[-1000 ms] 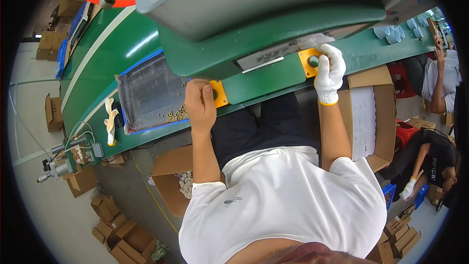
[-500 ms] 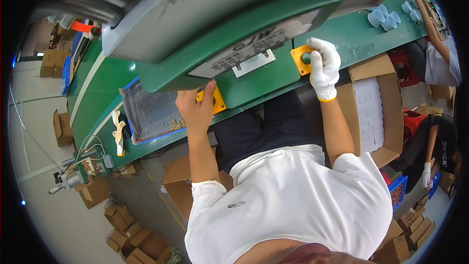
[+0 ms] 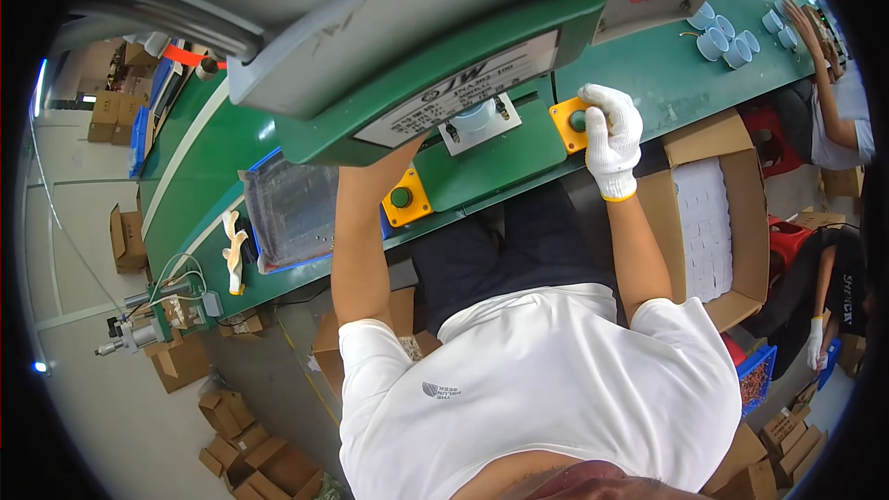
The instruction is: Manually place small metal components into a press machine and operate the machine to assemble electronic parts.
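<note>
My left forearm (image 3: 363, 236) reaches up under the green and grey machine head (image 3: 444, 83), which hides my left hand and its fingers. Just beyond, a light blue rounded piece (image 3: 476, 118) sits on a white metal plate (image 3: 505, 132), between two small dark upright fittings. My right hand (image 3: 615, 141), in a white knitted glove, is curled beside the right yellow button box (image 3: 562, 132) with its dark green button. What its fingers hold, if anything, is hidden. Next to my left forearm is another yellow button box (image 3: 417, 209), untouched.
A blue-rimmed lined tray (image 3: 289, 208) and a loose glove (image 3: 232, 250) lie left on the green bench (image 3: 444, 190). Light blue cups (image 3: 738, 51) stand at the far right. An open carton (image 3: 656, 222) of white pieces is beside my right arm; co-workers sit beyond.
My left hand has left the left button box and gone under the machine head. The light blue piece now shows on the plate. My right hand stays by its button box.
</note>
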Tool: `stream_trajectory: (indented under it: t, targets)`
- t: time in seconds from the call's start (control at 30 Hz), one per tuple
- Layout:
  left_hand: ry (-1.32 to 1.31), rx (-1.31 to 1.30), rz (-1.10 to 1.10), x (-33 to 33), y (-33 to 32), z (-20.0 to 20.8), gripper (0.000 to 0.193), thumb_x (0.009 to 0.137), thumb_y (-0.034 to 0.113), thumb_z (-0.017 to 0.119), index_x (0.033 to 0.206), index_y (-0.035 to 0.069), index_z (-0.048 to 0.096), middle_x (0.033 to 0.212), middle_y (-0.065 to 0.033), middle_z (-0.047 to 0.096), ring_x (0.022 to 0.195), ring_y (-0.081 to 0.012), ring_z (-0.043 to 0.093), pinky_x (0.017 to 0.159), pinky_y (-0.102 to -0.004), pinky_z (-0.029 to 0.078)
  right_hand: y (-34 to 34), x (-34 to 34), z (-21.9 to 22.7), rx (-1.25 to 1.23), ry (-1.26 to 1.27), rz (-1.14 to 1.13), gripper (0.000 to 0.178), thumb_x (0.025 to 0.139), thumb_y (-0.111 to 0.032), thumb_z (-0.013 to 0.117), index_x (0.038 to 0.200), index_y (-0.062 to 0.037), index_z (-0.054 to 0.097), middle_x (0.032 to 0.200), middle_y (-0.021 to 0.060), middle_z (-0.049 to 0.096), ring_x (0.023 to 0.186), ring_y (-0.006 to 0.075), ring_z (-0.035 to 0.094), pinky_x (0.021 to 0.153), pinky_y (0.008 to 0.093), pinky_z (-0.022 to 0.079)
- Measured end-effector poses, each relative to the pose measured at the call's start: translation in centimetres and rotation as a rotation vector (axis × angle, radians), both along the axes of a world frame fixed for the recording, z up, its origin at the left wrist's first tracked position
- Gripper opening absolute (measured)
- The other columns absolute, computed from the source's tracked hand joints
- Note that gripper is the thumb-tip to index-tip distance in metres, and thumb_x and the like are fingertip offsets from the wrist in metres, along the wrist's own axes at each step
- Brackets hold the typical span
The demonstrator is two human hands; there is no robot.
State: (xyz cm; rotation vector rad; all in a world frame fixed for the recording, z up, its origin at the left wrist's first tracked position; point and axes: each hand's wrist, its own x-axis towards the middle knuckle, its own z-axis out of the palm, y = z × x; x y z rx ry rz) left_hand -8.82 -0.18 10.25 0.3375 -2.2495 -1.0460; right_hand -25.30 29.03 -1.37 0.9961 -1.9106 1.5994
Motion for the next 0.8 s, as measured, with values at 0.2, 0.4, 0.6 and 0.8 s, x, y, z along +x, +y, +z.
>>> stream_trajectory:
  t: [0.2,0.4,0.6,0.8]
  targets:
    - [-0.143,-0.449,-0.191,-2.9,-3.1,-0.9,0.020,0.092,0.027,0.091,0.105,0.012,0.087,0.098,-0.0009,0.083,0.082,-0.0119,0.072,0.075,-0.0285,0.056,0.0,0.1,0.1,0.003,-0.005,-0.003,0.023,0.095,0.000,0.069,0.118,-0.0001,0.076,0.116,0.0166,0.079,0.104,0.0327,0.075,0.093,0.0416,0.061]
    - [-0.209,-0.359,-0.178,-2.6,-2.2,1.1,0.029,0.093,0.031,0.090,0.112,0.010,0.085,0.102,-0.0033,0.082,0.086,-0.0171,0.073,0.081,-0.0318,0.058,-0.3,0.0,0.3,0.005,-0.009,-0.010,0.021,0.095,0.000,0.069,0.115,-0.0009,0.076,0.115,0.0165,0.079,0.104,0.0335,0.075,0.094,0.0420,0.060]
    - [-0.133,-0.200,0.000,6.3,1.3,-1.3,0.028,0.095,0.013,0.082,0.119,-0.002,0.080,0.111,-0.0173,0.079,0.104,-0.0313,0.076,0.098,-0.0410,0.057,0.6,-0.2,1.3,0.049,0.186,-0.015,0.014,0.094,-0.003,0.071,0.106,-0.0018,0.077,0.115,0.0164,0.080,0.107,0.0385,0.075,0.098,0.0459,0.060]
    - [0.064,-0.349,0.321,12.8,4.9,-9.4,0.017,0.089,0.009,0.088,0.103,0.000,0.082,0.116,-0.0157,0.080,0.111,-0.0371,0.076,0.096,-0.0450,0.062,-0.9,0.4,1.5,0.110,0.289,-0.029,0.007,0.091,-0.003,0.069,0.094,-0.0032,0.075,0.116,0.0156,0.080,0.109,0.0405,0.075,0.097,0.0489,0.060]
